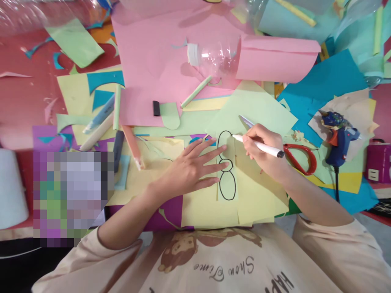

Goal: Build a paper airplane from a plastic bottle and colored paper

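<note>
The left hand (189,167) lies flat and open, pinning the strip (228,188) to the table (18,97) against sliding. The right hand (259,136) has its grip closed on a marker (271,150), tip on the strip's outline (227,200).

You look straight down on a red table (18,101), its top bare only at your left and elsewhere buried under loose paper: 1 large pink sheet (152,53) at the far side, blue sheets (332,81) to the right, green and yellow scraps between. A clear bottle (218,57) lies on its side on the pink sheet, and grey floor (366,221) shows past the table's near right edge. The light is soft and even, with only faint shadows.
</note>
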The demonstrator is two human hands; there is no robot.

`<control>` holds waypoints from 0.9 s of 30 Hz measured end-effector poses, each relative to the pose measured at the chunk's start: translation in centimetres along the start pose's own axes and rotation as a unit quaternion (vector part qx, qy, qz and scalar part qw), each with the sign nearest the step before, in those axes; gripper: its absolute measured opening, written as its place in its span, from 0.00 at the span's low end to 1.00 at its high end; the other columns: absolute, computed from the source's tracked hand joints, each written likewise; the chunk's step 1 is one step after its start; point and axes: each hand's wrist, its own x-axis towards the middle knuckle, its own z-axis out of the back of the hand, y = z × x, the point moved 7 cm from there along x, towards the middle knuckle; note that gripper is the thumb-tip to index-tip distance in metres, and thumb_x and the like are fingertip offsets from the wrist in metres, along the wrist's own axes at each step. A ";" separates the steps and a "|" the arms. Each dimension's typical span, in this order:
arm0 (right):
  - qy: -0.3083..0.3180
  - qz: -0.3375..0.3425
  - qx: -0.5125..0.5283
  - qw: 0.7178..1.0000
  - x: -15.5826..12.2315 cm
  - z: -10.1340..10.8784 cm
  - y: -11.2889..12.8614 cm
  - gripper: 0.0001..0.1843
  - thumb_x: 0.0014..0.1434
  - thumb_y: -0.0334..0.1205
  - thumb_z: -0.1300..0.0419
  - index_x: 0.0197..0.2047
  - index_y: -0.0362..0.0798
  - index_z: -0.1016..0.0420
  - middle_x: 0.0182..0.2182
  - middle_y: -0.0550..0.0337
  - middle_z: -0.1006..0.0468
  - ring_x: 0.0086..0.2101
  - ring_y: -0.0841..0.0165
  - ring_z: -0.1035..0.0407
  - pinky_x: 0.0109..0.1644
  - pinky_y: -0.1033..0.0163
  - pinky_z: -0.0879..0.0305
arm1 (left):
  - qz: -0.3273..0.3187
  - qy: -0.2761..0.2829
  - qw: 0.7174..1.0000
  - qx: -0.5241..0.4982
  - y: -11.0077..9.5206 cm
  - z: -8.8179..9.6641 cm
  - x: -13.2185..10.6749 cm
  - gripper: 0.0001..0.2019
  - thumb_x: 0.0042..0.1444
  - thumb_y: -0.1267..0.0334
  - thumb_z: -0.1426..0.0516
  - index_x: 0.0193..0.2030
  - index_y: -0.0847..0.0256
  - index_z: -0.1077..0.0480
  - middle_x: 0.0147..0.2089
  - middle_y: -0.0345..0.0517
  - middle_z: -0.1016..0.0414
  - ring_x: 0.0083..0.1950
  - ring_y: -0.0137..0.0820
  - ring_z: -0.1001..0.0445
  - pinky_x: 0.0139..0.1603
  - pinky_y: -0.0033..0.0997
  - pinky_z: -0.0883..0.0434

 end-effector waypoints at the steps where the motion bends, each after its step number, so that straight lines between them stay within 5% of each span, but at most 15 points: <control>1: 0.000 0.000 0.000 1.000 0.0 0.0 0.0 0.12 0.62 0.38 0.45 0.27 0.50 0.39 0.21 0.67 0.37 0.21 0.75 0.42 0.25 0.65 0.45 | -0.001 -0.002 1.000 0.001 0.0 0.0 0.0 0.18 0.64 0.52 0.47 0.59 0.47 0.31 0.70 0.41 0.40 0.72 0.46 0.46 0.67 0.53 0.40; 12: -0.007 0.009 -0.001 1.000 -0.1 0.1 0.2 0.14 0.61 0.35 0.45 0.24 0.50 0.42 0.19 0.68 0.39 0.20 0.75 0.43 0.23 0.65 0.45 | -0.002 -0.008 1.000 0.008 -0.1 0.0 0.0 0.18 0.64 0.52 0.47 0.59 0.47 0.31 0.70 0.41 0.39 0.71 0.47 0.45 0.67 0.53 0.40; 18: -0.059 0.058 0.069 0.994 -0.4 0.9 0.2 0.11 0.64 0.44 0.44 0.30 0.51 0.36 0.23 0.66 0.33 0.20 0.75 0.39 0.23 0.64 0.42 | -0.004 -0.014 0.999 0.044 -0.2 -0.1 -0.2 0.20 0.63 0.52 0.46 0.61 0.46 0.34 0.69 0.42 0.39 0.71 0.45 0.44 0.68 0.51 0.43; 22: -0.007 0.020 0.093 0.995 0.0 0.1 -0.1 0.09 0.65 0.46 0.44 0.40 0.50 0.28 0.26 0.65 0.29 0.24 0.75 0.34 0.28 0.65 0.36 | -0.007 -0.043 0.996 0.084 -0.2 0.3 -0.2 0.23 0.62 0.50 0.45 0.62 0.51 0.34 0.68 0.50 0.37 0.70 0.46 0.41 0.67 0.50 0.40; 27: 0.040 -0.024 0.069 0.997 0.0 -0.5 -0.5 0.10 0.62 0.47 0.40 0.39 0.48 0.27 0.25 0.65 0.28 0.25 0.74 0.34 0.27 0.66 0.40 | 0.003 -0.031 0.997 0.070 0.0 0.3 -0.1 0.22 0.62 0.51 0.46 0.62 0.52 0.34 0.69 0.51 0.39 0.71 0.45 0.43 0.67 0.50 0.40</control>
